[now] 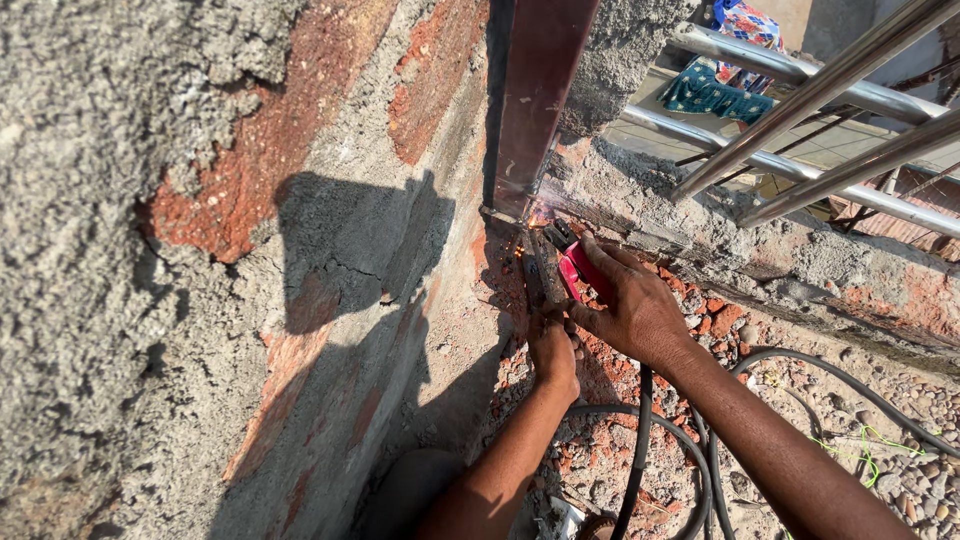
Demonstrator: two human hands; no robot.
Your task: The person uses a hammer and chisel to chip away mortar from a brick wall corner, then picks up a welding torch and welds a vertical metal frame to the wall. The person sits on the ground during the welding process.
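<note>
Head view, looking down at two bare arms working at the foot of a dark metal post set against a rough brick and mortar wall. The right hand is closed around the red handle of a welding holder, fingers wrapped over the top so that the tool points up and left toward the post's base. The left hand sits just below and beside it, curled shut against the lower part of the tool; exactly what it grips is hidden by the right hand, though its position suggests it steadies the rod. The rod's tip meets the bottom end of the post, where small orange sparks show the point of contact, close to the wall's lower edge. A black cable runs down from the holder between the forearms, and further loops of cable lie over the broken brick rubble on the ground. Shiny steel railing pipes cross the upper right corner above a concrete ledge, well apart from the hands. Coloured cloth hangs beyond the pipes
</note>
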